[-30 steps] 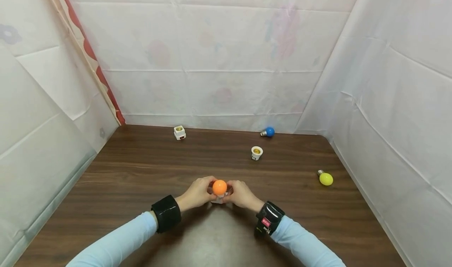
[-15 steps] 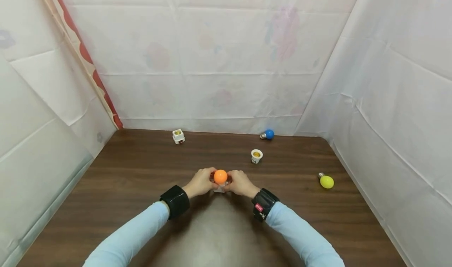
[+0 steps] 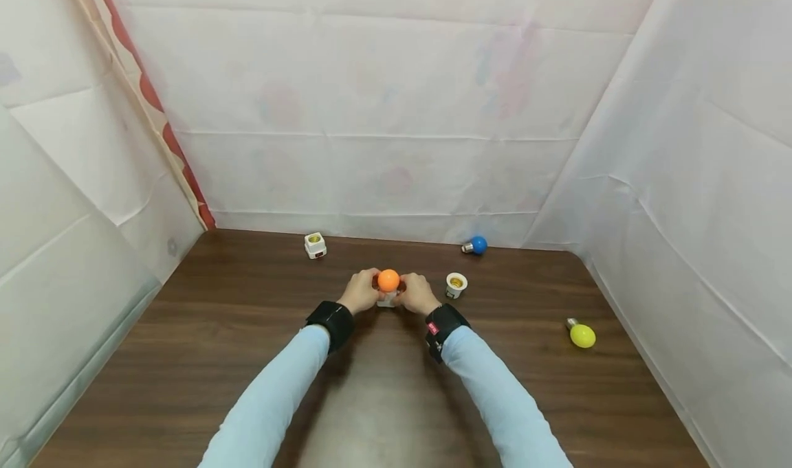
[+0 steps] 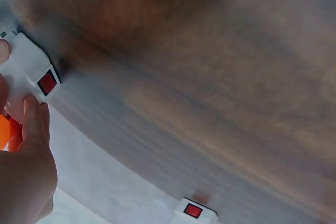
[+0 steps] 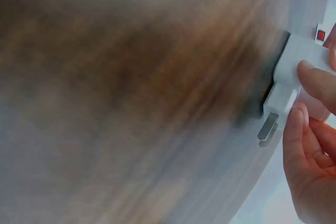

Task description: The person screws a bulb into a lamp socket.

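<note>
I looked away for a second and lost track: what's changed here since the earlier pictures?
The left hand and right hand moved the held socket, with the orange bulb atop it, forward across the table. Neither let go. The far square socket, round socket, blue bulb and yellow bulb stayed put.

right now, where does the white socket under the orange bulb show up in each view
Head: white socket below centre, between left hand and right hand, under the orange bulb.
Left wrist: upper left edge, red switch showing.
Right wrist: upper right edge, metal prongs showing.
Shared landmark: the table's far edge against the white sheet.
</note>
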Action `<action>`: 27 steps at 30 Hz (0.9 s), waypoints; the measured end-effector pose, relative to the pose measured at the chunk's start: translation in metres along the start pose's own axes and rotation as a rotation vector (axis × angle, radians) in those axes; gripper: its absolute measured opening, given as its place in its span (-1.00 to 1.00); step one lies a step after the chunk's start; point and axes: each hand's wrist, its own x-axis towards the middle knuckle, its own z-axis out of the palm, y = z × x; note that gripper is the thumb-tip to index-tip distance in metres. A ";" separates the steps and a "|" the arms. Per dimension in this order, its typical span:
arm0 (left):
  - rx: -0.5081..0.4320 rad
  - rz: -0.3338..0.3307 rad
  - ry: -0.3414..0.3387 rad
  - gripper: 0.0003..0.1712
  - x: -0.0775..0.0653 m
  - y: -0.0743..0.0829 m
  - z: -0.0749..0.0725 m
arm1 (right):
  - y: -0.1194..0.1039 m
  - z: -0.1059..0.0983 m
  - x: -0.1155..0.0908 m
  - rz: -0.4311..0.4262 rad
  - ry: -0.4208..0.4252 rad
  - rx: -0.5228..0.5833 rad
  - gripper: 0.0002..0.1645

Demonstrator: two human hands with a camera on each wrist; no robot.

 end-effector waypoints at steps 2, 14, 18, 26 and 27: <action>-0.007 -0.012 0.004 -0.54 0.006 0.003 0.002 | 0.002 -0.003 0.003 0.018 0.015 0.005 -0.77; -0.015 -0.073 0.012 -0.53 0.021 0.006 0.007 | 0.003 -0.006 0.013 0.055 0.057 -0.024 -0.79; -0.001 -0.075 -0.011 -0.54 0.018 -0.001 0.010 | 0.002 -0.001 0.009 0.074 0.052 -0.032 -0.80; 0.036 -0.029 0.017 -0.56 0.023 0.008 0.002 | -0.005 -0.007 0.013 0.086 0.116 -0.015 -0.83; 0.050 -0.029 0.014 -0.56 0.024 0.009 0.001 | -0.006 -0.008 0.014 0.087 0.118 -0.021 -0.84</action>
